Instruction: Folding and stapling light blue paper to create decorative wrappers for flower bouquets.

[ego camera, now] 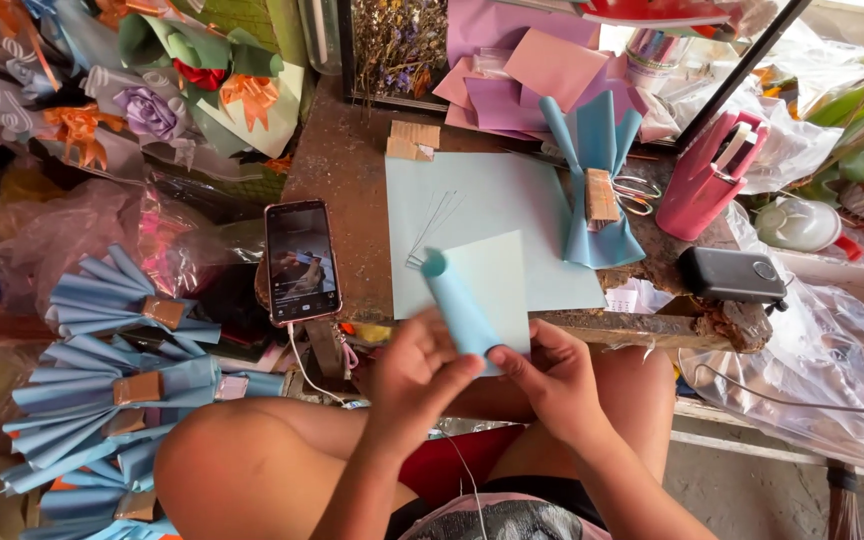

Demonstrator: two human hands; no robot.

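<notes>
- L hand (414, 372): fingers curled and pinching the rolled edge of the light-blue paper sheet (482, 295); thumb sits on the roll's near side. Grip is closed on paper.
- R hand (552, 375): fingers (505, 362) pressed together at the sheet's lower R corner, pinching it flat against the thumb.
- Sheet position: held in the air just above the lap, in front of the near worktop edge; L portion is rolled into a tube, R portion is still flat.
- Technique (judgement): keep the roll's axis parallel to the sheet edge; feed w/ L fingers, hold tension w/ R. Light pressure only, thin paper creases easily.
- Directly behind: larger light-blue sheet (482, 215) lies flat on the worktop (342, 160), w/ thin wires (432, 225) resting on its L part.
- Finished blue pleated bow w/ tan band (597, 195) lies on that sheet's R edge; scissors (637, 195) just beside it.
- L of sheet: phone (301, 262), screen on, cable hanging off the near edge; it overhangs the worktop corner, so keep the L elbow off it.
- R side: pink holder (707, 180) upright, dark power bank (732, 275) near the chipped worktop edge.
- Open room: the gap between lap and worktop edge is small; free space is mainly upward and toward the body.
- Floor L: stack of finished blue bows (117, 390); wrapped paper flowers (152, 110) further back.
</notes>
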